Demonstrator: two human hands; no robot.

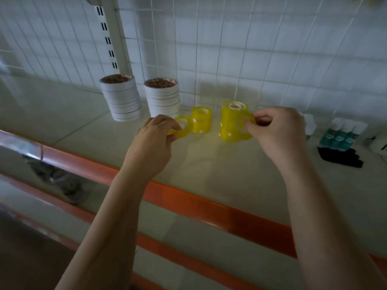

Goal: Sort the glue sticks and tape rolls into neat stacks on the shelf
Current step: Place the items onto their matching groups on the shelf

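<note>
With white tape stacks (122, 97) finished far left, each hand (156, 135) (278, 130) pinched one loose yellow roll (181, 127) (244, 122) beside two unfinished yellow stacks (230, 122).

Pale shelf (240, 164) — white tape stacks (123, 97), yellow stacks (230, 122), glue sticks (341, 135).

Hidden and unclear parts of the shelf view

The glue sticks (341, 136) have unreadable labels; a dark thing (340, 156) before them is unidentifiable; white items (380, 143) are cut by the right edge.
</note>
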